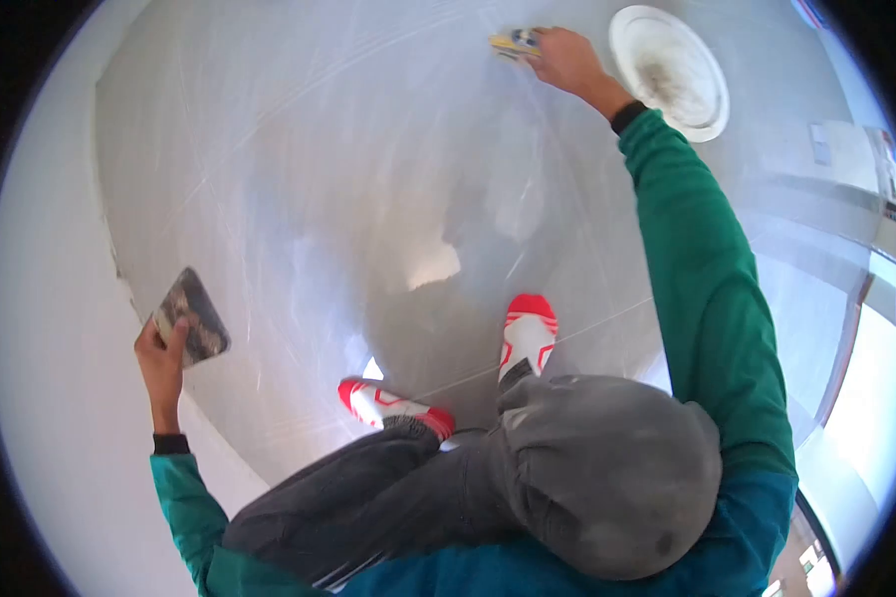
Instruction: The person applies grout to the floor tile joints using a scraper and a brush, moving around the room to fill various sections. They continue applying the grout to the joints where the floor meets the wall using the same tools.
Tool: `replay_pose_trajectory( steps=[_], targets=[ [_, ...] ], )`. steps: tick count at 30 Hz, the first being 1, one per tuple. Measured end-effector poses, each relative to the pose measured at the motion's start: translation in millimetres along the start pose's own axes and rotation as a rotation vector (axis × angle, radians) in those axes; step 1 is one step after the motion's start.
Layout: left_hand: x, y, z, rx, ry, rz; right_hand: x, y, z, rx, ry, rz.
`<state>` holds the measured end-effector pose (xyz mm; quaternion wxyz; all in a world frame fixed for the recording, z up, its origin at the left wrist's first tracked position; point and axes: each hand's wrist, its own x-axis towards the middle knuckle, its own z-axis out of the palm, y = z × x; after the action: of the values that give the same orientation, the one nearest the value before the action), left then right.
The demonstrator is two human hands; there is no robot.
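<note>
My left hand (161, 350), at the left, grips a flat rectangular plate (197, 316) by its edge, thumb laid across its face. The plate has a dark, blotchy surface with rounded corners. Stretched far forward, my right hand (565, 62) is closed round a small tool with yellow and dark parts (516, 43). The tool is down at the grey floor (319, 179); its working edge is too small to make out. A white oval dish-like thing (669, 72), stained brown-grey in the middle, lies just right of my right hand.
My feet in red and white socks (530, 333) stand on the floor, knees bent. A pale wall (50, 298) runs along the left. Scratches and lighter patches (434, 264) mark the floor. At the right, bright openings (861, 368) and pale panels stand.
</note>
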<state>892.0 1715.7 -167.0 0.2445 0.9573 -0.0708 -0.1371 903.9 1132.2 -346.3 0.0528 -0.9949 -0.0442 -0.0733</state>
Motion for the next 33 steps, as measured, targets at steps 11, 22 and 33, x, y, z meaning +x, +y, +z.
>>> replay_pose_trajectory(
  steps=[11,22,33],
  targets=[
    [-43,-54,1,0.244,-0.092,-0.1,-149,-64,-13,0.559,-0.384,-0.172],
    [-88,-48,-36,0.416,0.163,-0.166,-3,-194,17,0.748,0.061,-0.265],
    [-191,-72,-18,0.322,0.261,-0.413,-106,-374,117,0.918,-0.483,-0.465]
  ],
)
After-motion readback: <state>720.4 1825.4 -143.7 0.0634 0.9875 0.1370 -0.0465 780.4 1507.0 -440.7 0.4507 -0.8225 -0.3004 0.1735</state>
